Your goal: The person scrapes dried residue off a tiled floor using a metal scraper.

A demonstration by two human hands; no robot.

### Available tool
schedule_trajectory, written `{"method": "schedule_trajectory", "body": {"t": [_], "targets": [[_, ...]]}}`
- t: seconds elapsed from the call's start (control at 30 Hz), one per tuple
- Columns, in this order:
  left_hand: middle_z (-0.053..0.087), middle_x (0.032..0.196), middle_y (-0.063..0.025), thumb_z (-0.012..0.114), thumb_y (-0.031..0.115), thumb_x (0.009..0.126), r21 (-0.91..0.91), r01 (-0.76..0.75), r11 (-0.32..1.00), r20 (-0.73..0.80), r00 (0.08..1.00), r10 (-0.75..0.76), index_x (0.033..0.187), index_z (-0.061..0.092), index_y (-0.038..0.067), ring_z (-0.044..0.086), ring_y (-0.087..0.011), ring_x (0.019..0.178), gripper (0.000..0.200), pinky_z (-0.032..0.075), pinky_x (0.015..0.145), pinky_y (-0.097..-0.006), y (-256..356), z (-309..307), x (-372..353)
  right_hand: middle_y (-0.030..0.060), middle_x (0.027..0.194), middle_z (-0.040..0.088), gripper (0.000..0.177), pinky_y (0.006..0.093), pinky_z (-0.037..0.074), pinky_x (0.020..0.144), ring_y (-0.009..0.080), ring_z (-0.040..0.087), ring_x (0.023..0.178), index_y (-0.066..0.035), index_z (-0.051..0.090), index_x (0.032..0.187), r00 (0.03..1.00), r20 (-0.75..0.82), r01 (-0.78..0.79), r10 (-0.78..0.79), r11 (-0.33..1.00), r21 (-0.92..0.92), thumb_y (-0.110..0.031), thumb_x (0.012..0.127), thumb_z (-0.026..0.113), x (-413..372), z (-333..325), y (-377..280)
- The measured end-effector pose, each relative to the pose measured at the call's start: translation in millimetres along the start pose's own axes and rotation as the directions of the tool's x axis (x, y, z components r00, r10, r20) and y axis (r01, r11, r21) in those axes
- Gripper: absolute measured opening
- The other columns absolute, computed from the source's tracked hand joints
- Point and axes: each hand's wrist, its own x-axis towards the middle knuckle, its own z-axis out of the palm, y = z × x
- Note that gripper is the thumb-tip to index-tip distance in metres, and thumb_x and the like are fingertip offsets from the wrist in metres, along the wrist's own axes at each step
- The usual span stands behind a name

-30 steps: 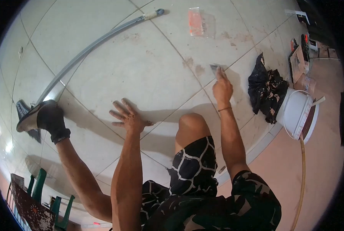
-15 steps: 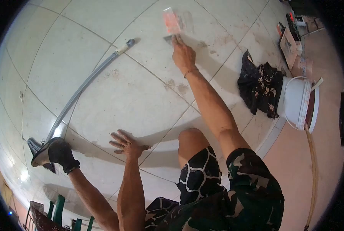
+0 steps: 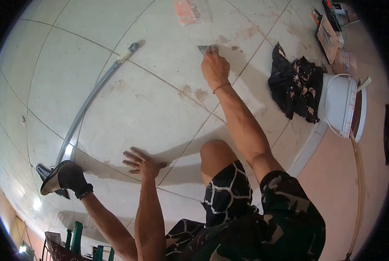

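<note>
My right hand (image 3: pixel 215 68) is closed on a scraper (image 3: pixel 202 49). Its grey blade shows at the fingertips, close to the floor tiles, while the handle is hidden in my grip. My left hand (image 3: pixel 143 163) lies on the tiled floor (image 3: pixel 133 111) with its fingers spread and nothing in it. Beyond the scraper, apart from it, is a clear plastic packet (image 3: pixel 188 12) with orange on it. Brownish smudges (image 3: pixel 193 92) mark the tiles between my hands.
A grey hose (image 3: pixel 87 102) curves across the floor on the left, near my shoe (image 3: pixel 66 179). To the right are a stained black cloth (image 3: pixel 295 82), a white bucket (image 3: pixel 337 104) lying tilted, and a long stick (image 3: pixel 360 187). Green chair parts (image 3: pixel 76 238) stand lower left.
My right hand has drawn back toward me with the scraper, and the plastic packet now lies apart from the blade, farther off. My left hand stays put. The view has shifted slightly.
</note>
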Motion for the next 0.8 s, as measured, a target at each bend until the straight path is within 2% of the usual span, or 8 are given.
{"method": "schedule_trajectory", "body": {"t": [0.13,0.27,0.37,0.43,0.5,0.53,0.6,0.8], "targets": [[-0.032,0.132,-0.0242,0.086,0.042,0.040,-0.023,0.039,0.999,0.019,0.999,-0.038,0.129,-0.027,0.006,-0.025,-0.0491,0.121,0.148,0.001,0.090,-0.0711,6.5,-2.3,2.2,0.0201,0.103,0.053,0.019,0.0341,0.051,0.054,0.0292,0.062,0.066,0.002,0.054,0.091,0.979,-0.097,0.166,-0.180,0.976,-0.139,-0.007,0.078,0.045,-97.9,31.8,-17.2],[-0.032,0.132,-0.0247,0.085,0.042,0.040,-0.006,0.019,1.000,0.017,1.000,-0.019,0.129,-0.026,0.006,-0.024,-0.0494,0.121,0.147,0.001,0.089,-0.0716,6.4,-1.7,-1.0,0.0189,0.100,0.054,0.019,0.0334,0.051,0.053,0.0286,0.061,0.065,0.002,0.054,0.092,0.926,-0.343,0.150,-0.160,0.987,-0.054,-0.007,0.077,0.046,-25.0,38.9,-44.4],[-0.030,0.133,-0.0249,0.085,0.043,0.041,-0.005,0.010,1.000,0.023,1.000,-0.010,0.129,-0.026,0.006,-0.025,-0.0498,0.120,0.147,0.001,0.089,-0.0717,4.7,-8.0,-0.3,0.0184,0.114,0.052,0.039,0.0401,0.049,0.069,0.0329,0.059,0.084,0.002,0.047,0.114,0.999,-0.007,0.039,-0.038,0.988,0.151,-0.001,0.075,0.042,-10.4,-8.6,-47.5],[-0.029,0.134,-0.0245,0.084,0.044,0.040,0.006,0.052,0.999,0.043,0.998,-0.052,0.130,-0.026,0.006,-0.026,-0.0496,0.120,0.147,0.001,0.091,-0.0702,11.9,-9.3,1.0,0.0165,0.116,0.052,0.044,0.0374,0.048,0.075,0.0300,0.056,0.096,0.000,0.046,0.117,0.978,-0.200,0.101,-0.055,0.968,0.230,0.002,0.073,0.042,-57.7,7.1,-8.3],[-0.029,0.134,-0.0243,0.084,0.044,0.040,0.020,0.044,0.999,0.038,0.998,-0.044,0.130,-0.026,0.006,-0.026,-0.0493,0.120,0.147,0.002,0.091,-0.0699,7.7,-7.0,1.8,0.0170,0.120,0.048,0.038,0.0392,0.051,0.065,0.0336,0.061,0.075,-0.002,0.051,0.112,0.928,-0.371,0.111,-0.038,0.978,0.178,-0.003,0.074,0.046,-112.1,27.9,57.8],[-0.029,0.134,-0.0241,0.084,0.044,0.040,0.027,0.047,0.999,0.029,0.998,-0.048,0.130,-0.026,0.006,-0.026,-0.0490,0.121,0.147,0.002,0.092,-0.0696,8.8,-5.8,3.0,0.0124,0.125,0.046,0.048,0.0344,0.046,0.082,0.0278,0.053,0.104,-0.004,0.047,0.118,0.980,-0.070,-0.178,0.188,0.975,0.130,0.002,0.071,0.042,-132.9,1.2,68.8],[-0.030,0.134,-0.0240,0.084,0.044,0.040,0.038,0.051,0.998,0.028,0.998,-0.052,0.129,-0.026,0.006,-0.026,-0.0489,0.121,0.147,0.003,0.092,-0.0695,7.3,-5.5,-0.5,0.0145,0.125,0.045,0.045,0.0354,0.049,0.077,0.0308,0.058,0.093,-0.003,0.045,0.120,0.967,0.022,-0.253,0.254,0.967,-0.031,-0.003,0.075,0.042,-143.0,8.1,111.8],[-0.031,0.133,-0.0239,0.084,0.045,0.041,0.062,0.028,0.998,0.023,0.999,-0.030,0.128,-0.028,0.006,-0.022,-0.0499,0.122,0.147,0.006,0.092,-0.0692,7.7,-4.9,1.1,0.0167,0.122,0.046,0.038,0.0376,0.052,0.065,0.0317,0.062,0.078,-0.001,0.047,0.116,0.951,-0.215,-0.239,0.222,0.969,-0.060,-0.011,0.079,0.043,-43.9,26.7,171.8]]}}
